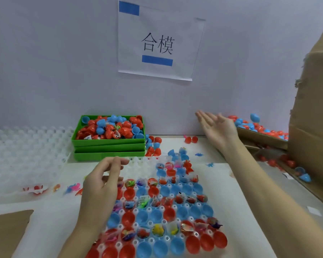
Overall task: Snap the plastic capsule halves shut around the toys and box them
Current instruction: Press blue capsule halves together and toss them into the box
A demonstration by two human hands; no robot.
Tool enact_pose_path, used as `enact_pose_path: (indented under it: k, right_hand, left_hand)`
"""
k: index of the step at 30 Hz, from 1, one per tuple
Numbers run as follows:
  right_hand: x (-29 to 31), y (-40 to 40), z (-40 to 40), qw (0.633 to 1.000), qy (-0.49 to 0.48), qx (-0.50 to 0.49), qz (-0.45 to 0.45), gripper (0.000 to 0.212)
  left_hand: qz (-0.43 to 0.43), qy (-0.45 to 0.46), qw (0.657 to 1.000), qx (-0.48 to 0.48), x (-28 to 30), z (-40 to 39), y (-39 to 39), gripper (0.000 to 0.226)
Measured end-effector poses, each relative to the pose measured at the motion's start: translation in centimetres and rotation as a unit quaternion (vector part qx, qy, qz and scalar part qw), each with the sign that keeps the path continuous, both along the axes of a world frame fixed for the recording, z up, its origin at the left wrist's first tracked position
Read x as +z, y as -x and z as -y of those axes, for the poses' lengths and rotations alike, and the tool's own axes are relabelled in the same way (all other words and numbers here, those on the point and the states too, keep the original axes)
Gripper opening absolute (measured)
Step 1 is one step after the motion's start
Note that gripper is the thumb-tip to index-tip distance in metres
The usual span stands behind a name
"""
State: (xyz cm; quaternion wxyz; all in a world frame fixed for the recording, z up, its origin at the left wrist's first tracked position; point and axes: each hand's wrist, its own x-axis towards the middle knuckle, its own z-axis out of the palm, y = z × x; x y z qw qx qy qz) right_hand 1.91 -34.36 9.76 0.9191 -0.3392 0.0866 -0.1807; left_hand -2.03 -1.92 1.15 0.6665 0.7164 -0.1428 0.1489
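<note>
A clear tray (pixel 136 162) on the table holds several red and blue open capsule halves (pixel 157 215), many with small toys inside. My left hand (pixel 103 185) hovers over the tray's left side, fingers loosely curled, holding nothing. My right hand (pixel 216 127) is raised at the right with its palm up and fingers straight, empty, pointing toward the cardboard box (pixel 263 137). A blue capsule (pixel 254 117) is in the air above the box, which holds several shut red and blue capsules.
Stacked green bins (pixel 108 146) at the back hold loose capsule halves. White empty trays (pixel 26 146) lie at the left. Loose toys (pixel 71 189) and capsule halves (pixel 191 139) are scattered on the table. A tall cardboard flap (pixel 313 108) rises at the right.
</note>
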Motion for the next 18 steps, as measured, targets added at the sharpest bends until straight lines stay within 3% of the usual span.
enact_pose_path:
  k: [2,5,8,10,14,18]
  right_hand:
    - [-2.5,0.1,-0.7,0.992,0.117,0.047,-0.022,0.047]
    - [-4.9,1.1,-2.6,0.975,0.206,0.059,-0.059,0.033]
    - [-6.2,1.8,-5.3,0.918,0.381,0.022,-0.11,0.027]
    - [-6.9,1.8,-6.4,0.842,0.522,0.006,-0.135,0.022]
    - [-7.4,1.1,-6.8,0.634,0.76,-0.004,-0.142,0.017]
    - [-7.0,1.2,-7.0,0.535,0.833,0.071,-0.124,0.021]
  left_hand:
    - [-0.001,-0.01,1.0,0.006,-0.1,0.0,-0.1,0.037]
    - [-0.01,-0.029,1.0,0.006,0.0,0.0,0.0,0.037]
    - [-0.014,-0.046,0.999,0.002,-0.3,-0.1,-0.1,0.028]
    - [-0.013,-0.063,0.998,0.004,-0.5,-0.2,-0.2,0.027]
    - [-0.012,-0.077,0.997,0.007,-0.7,-0.3,-0.4,0.029]
    - [-0.006,-0.076,0.997,0.006,-0.7,-0.2,-0.3,0.029]
